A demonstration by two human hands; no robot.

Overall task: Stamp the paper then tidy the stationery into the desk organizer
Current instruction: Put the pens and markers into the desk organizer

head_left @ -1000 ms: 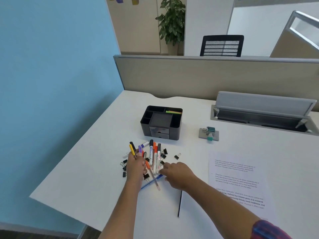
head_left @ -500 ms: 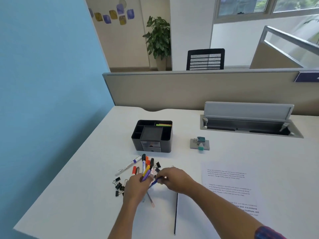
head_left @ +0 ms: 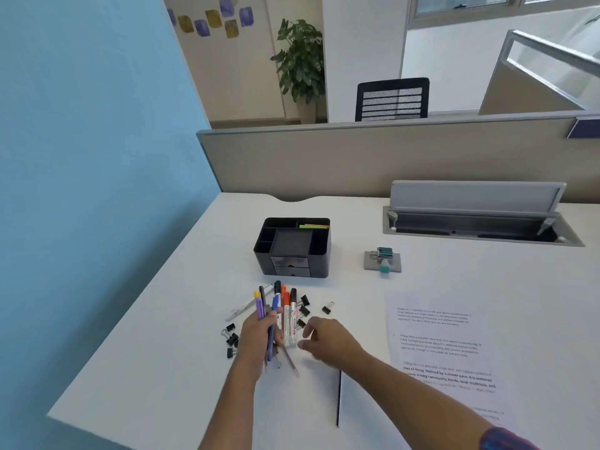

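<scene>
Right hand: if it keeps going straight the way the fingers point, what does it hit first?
The right hand points left toward the whiteboard markers beside the left hand, so probably those first. Depth is unclear; it may be above them.

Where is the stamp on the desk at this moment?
In the head view, the stamp stands on the white desk right of the black organizer, beyond the printed paper and before the open cable tray.

Black desk organizer mid-desk, far of pens & scattered binder clips. Printed paper flat at right; stamp far of it.
</scene>
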